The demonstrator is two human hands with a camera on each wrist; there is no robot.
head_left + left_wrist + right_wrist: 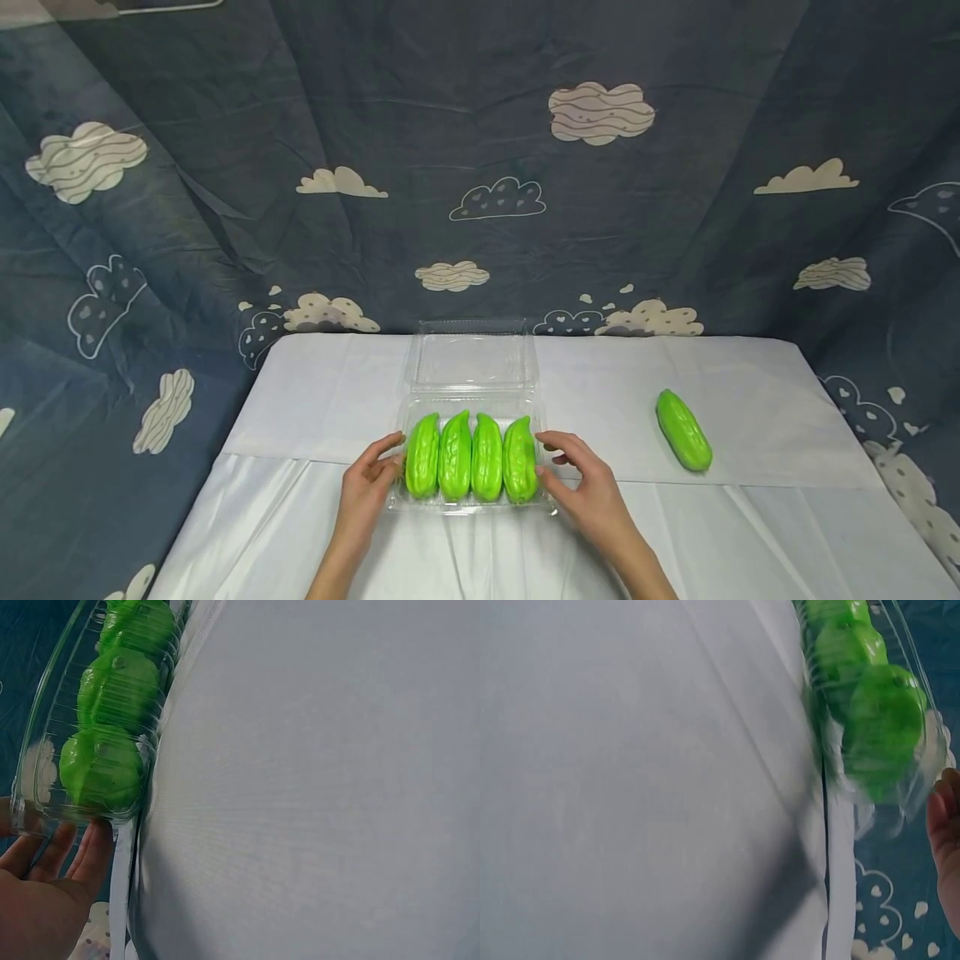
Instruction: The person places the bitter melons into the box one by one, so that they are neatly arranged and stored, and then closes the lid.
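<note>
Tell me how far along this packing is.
Looks done: four vegetables lie side by side in the box. In hand: the left hand and right hand are at the box's sides. Probably remaining: shutting the lid, which stands open, and perhaps adding the fifth vegetable, which lies on the table to the right.

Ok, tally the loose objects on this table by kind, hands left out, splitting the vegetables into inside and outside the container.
Clear plastic container: 1
Green vegetables inside it: 4
Green vegetable outside it: 1
Total: 6
</note>
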